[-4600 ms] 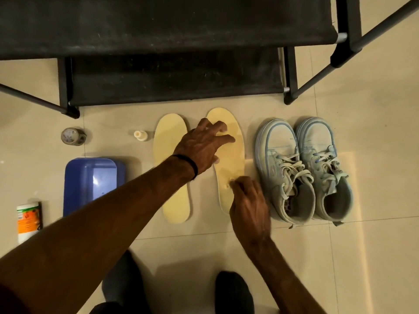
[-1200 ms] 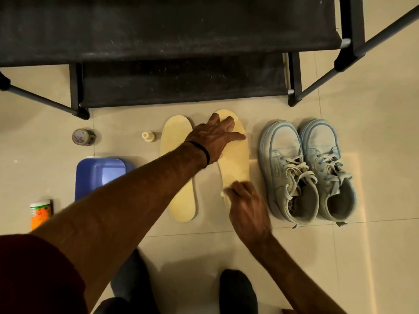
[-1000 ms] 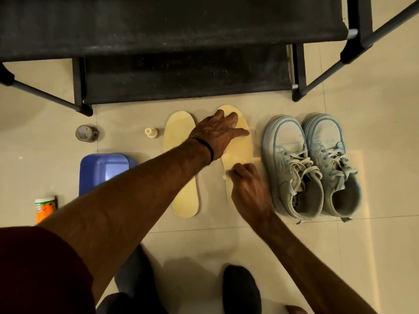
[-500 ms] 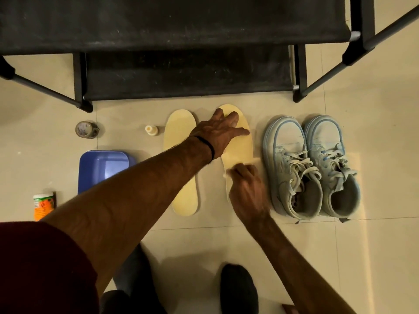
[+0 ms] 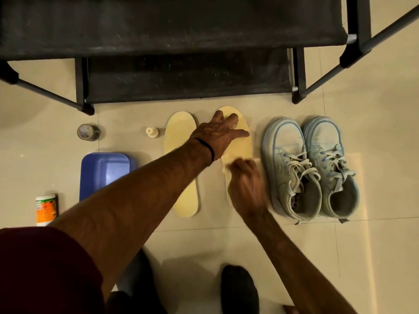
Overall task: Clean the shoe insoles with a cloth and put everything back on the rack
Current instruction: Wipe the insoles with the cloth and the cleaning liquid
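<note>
Head view — hands: left hand (image 5: 219, 134) lies flat, fingers straight, pressing the toe end of the right-hand insole (image 5: 240, 145); right hand (image 5: 246, 180) is curled, blurred, over its middle.
Cloth: a pale scrap (image 5: 225, 170) shows at the knuckles — probably the cloth, too small to be sure.
Axis: the insole runs long from rack (image 5: 181, 78) toward the person, so wiping strokes likely follow that line.
Neighbours: second insole (image 5: 184, 168) just left; shoes (image 5: 310, 168) just right.

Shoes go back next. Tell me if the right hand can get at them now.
Probably yes. The right hand is on the insole right beside the shoes, with only bare floor between, though it seems to hold a cloth.
</note>
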